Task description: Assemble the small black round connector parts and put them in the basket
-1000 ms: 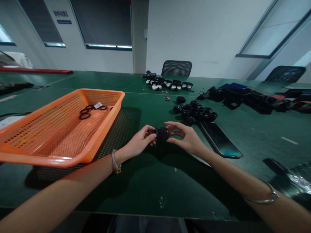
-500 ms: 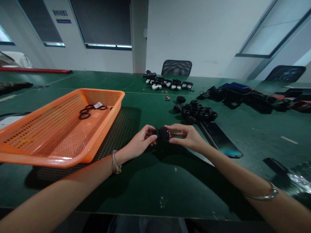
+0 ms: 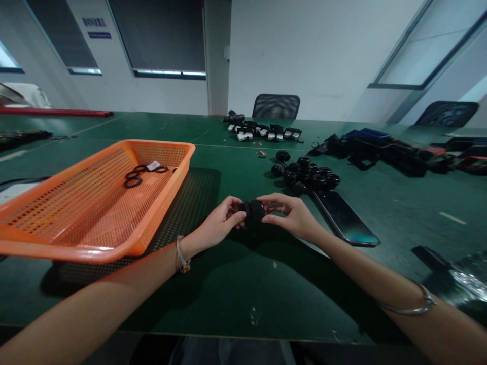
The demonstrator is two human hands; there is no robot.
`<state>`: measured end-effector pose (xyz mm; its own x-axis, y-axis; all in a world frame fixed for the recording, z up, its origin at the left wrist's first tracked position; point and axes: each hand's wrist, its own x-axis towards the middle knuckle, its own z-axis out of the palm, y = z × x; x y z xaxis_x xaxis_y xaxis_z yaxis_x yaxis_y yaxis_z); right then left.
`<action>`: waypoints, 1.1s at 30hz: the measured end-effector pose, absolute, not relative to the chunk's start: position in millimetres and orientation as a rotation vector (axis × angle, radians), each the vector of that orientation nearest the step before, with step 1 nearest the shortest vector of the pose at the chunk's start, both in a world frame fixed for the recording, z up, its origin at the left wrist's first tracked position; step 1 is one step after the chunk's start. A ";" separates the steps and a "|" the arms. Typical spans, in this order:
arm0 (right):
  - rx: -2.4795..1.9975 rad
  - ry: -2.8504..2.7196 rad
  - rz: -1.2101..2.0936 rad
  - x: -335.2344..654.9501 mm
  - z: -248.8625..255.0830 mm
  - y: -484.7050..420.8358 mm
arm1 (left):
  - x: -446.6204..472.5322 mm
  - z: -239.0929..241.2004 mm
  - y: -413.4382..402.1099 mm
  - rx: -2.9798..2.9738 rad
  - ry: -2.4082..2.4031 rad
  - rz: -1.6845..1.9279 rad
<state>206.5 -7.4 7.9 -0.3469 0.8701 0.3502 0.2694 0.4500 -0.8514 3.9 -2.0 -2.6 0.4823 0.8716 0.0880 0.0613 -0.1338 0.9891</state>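
Note:
Between both hands, just above the green table, is a black ribbed cylindrical part; its exact kind is unclear. My left hand pinches its narrower left end between thumb and fingers. On its right end, the thumb and fingertips of my right hand are closed around the rim. Beyond my right hand lies a pile of black round parts, with a dark smartphone against its near side. Several black rings and a small white tag rest in the orange basket to my left.
Black-and-white parts stand in rows farther back, before a mesh chair. Dark straps and gear lie at the right rear. A shiny clear plastic wrap sits near the right edge. A red bar lies far left.
My right hand's thumb and fingers have shifted slightly left along the part's end. My left hand keeps its place, and the basket and pile are unchanged.

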 end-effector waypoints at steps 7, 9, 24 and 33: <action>-0.954 -1.851 0.911 208.1 6.4 -5.8 | 3.2 -3.4 -2.6 1.556 0.843 0.875; -0.928 -1.869 0.926 208.5 6.9 -5.9 | 3.5 -2.7 -2.9 1.553 0.843 0.878; -0.941 -1.893 0.764 203.9 8.7 -11.5 | 3.3 -4.5 -0.3 1.542 0.829 0.901; -0.950 -1.867 0.793 202.9 9.6 -11.8 | 2.4 -4.4 -1.4 1.587 0.841 0.899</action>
